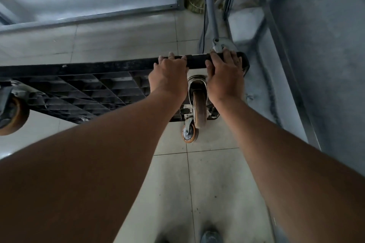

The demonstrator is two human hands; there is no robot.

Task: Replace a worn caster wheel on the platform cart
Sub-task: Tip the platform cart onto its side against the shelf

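The platform cart (83, 85) is standing tipped up on edge above the tiled floor (213, 173), with its ribbed underside facing the person. One caster wheel (198, 104) is sitting between the two wrists.

Just left of that caster, the left grip (167, 77) is curling its fingers over the cart's upper rim. Just right of it, the right grip (223, 73) is wrapping over the same rim at the corner, under the handle tube (212, 6). Both are clamping the rim and neither is holding a tool.

The step in hand is probably steadying the cart so the casters are exposed. The tile looks smooth, so the bottom edge may be prone to sliding. Pulling the rim slightly toward the body, rather than pushing it away, should be the safer way to hold it.

A second caster (189, 134) is hanging directly below the first and a third (11, 114) is far to its left — which one is worn cannot be told from here. A shoe (210, 236) is showing well below the first caster, so the feet are worth minding if the cart drops.

Before one grip lets go to fetch a tool, the cart should be leaning against something solid.
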